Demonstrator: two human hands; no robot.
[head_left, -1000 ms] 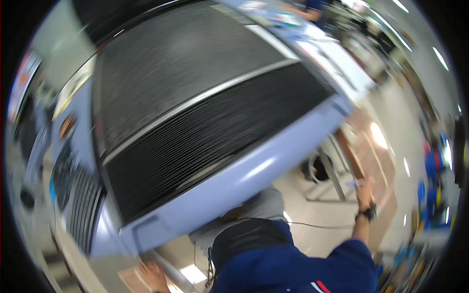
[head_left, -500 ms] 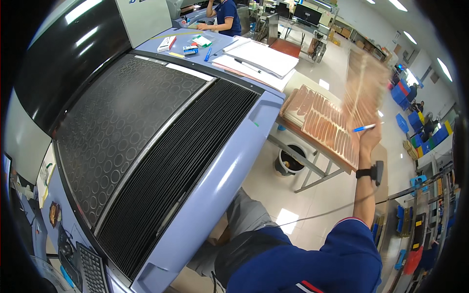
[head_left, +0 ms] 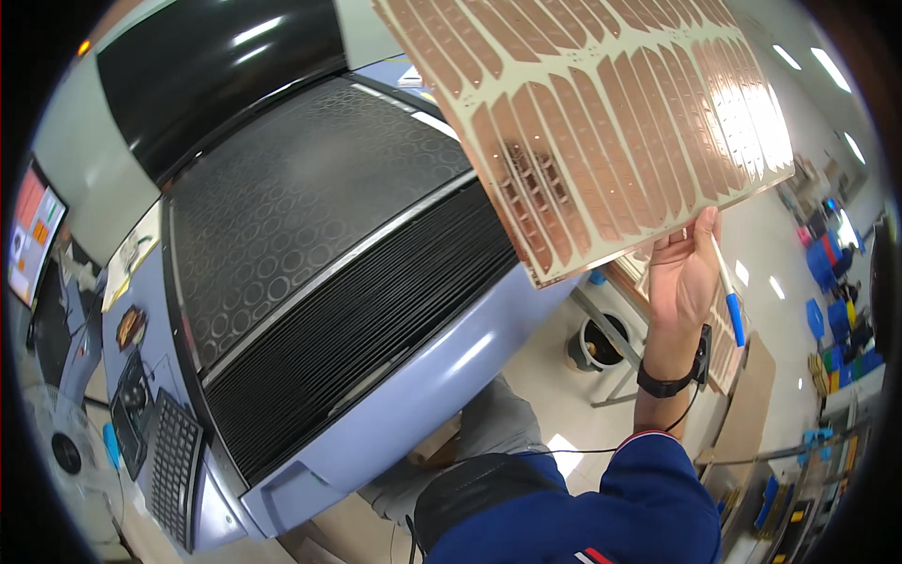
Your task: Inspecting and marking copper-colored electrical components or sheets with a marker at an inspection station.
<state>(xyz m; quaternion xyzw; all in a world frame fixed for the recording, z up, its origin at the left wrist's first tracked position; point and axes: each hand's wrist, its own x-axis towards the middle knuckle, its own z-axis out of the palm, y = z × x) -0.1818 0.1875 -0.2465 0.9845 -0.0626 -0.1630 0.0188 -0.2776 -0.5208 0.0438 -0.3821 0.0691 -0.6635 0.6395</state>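
A large flat panel (head_left: 601,155) with rows of copper-coloured strips on a pale base is held up, tilted, at the upper right. My right hand (head_left: 684,273), palm toward me, grips its lower edge with the thumb on the near face; the other fingertips are hidden behind it. A white pen with a blue cap (head_left: 733,310) also sticks out from this hand, beside the thumb. The panel's left corner overlaps the edge of a machine with a black ring-marked bed (head_left: 282,207) and pleated black cover (head_left: 366,305). My left hand is out of view.
The machine's lilac front rim (head_left: 442,367) runs between me and the bed. Partly hidden behind my arm, more copper-patterned panels (head_left: 723,352) lie on a table. Below stands a dark bin (head_left: 598,343). A keyboard (head_left: 176,470), fan (head_left: 66,456) and monitor (head_left: 36,235) are at left.
My right hand has brought the panel up and left from above the table toward the machine, with the pen still in hand. The view has turned left.
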